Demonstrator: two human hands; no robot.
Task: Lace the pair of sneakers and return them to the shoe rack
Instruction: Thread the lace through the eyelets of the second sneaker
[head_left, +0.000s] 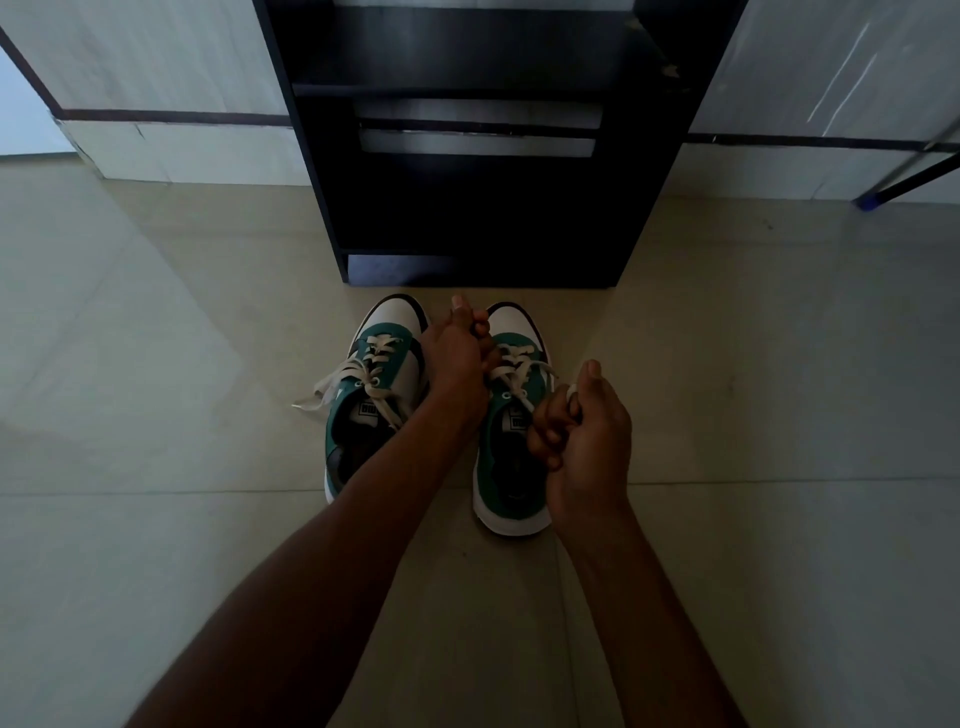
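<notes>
Two green and white sneakers stand side by side on the floor, toes toward the dark shoe rack (483, 218). The left sneaker (374, 384) has its white lace through the eyelets, with loose ends trailing off to the left. Over the right sneaker (511, 467), my left hand (457, 358) is closed on one end of that shoe's lace (511, 371) near the toe. My right hand (582, 426) is closed on the other end, beside the tongue. The lace runs taut between both hands.
The rack stands against a pale tiled wall, its lower shelf (478, 208) dark and open toward me. A thin metal leg with a blue foot (867, 200) angles in at the far right. Pale floor tiles surround the shoes.
</notes>
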